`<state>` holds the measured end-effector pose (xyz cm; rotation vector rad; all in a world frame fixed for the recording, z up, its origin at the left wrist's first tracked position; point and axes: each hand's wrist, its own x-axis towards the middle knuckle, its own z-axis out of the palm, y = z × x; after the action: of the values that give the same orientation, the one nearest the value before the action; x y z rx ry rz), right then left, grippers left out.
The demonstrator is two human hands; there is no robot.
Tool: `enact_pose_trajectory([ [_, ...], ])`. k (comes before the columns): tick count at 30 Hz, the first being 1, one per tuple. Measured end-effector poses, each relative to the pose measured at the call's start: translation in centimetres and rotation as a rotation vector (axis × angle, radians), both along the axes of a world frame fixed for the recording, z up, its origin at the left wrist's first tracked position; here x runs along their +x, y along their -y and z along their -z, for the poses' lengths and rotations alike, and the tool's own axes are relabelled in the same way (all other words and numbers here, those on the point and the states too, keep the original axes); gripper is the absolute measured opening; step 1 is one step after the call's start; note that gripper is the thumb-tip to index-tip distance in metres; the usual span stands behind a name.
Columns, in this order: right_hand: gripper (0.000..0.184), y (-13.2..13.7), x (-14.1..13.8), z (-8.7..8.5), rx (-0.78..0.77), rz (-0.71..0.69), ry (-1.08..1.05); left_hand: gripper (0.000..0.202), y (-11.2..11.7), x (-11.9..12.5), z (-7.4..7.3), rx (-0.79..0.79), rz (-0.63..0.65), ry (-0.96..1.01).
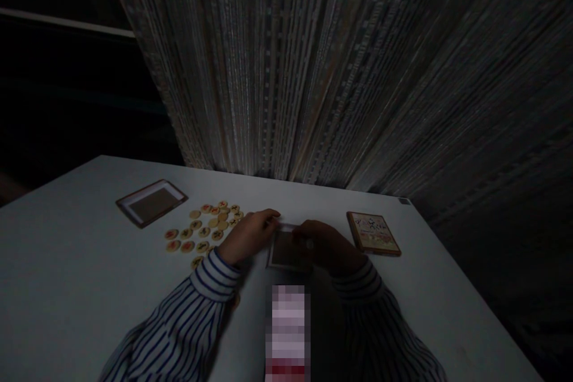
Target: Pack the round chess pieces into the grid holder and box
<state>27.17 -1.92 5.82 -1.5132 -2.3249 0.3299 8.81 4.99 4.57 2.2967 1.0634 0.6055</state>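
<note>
In dim light a shallow open box (286,250) with a pale rim and brown inside lies on the table before me. My left hand (250,233) is at its upper left corner, fingers bent together towards the thumb; anything between them is too dark to see. Over the box's right side my right hand (329,245) is curled, its fingertips by the far rim; what it grips is hidden. Round wooden Chinese chess pieces (204,231) with red or dark characters lie scattered left of my left hand. Some show blank faces.
A second shallow tray (156,203) lies at the left on the white table (89,286). To the right is a flat wooden-edged case (373,233) with a printed top. A striped string curtain (277,71) hangs behind the table's far edge.
</note>
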Motion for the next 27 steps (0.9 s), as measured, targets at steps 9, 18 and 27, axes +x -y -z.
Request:
enact_pose_trajectory([
  [9, 0.011, 0.1, -0.5, 0.2, -0.169, 0.046, 0.111, 0.032, -0.4, -0.4, 0.9, 0.092, -0.036, -0.182],
  [18, 0.013, 0.0, -0.5, 0.9, -0.237, -0.015, 0.163, 0.033, -0.8, -0.8, 1.2, 0.082, -0.018, -0.218],
  [27, 0.014, -0.3, -0.3, 1.8, -0.256, -0.06, 0.185, 0.033, -0.6, -0.7, 0.8, 0.08, 0.003, -0.278],
])
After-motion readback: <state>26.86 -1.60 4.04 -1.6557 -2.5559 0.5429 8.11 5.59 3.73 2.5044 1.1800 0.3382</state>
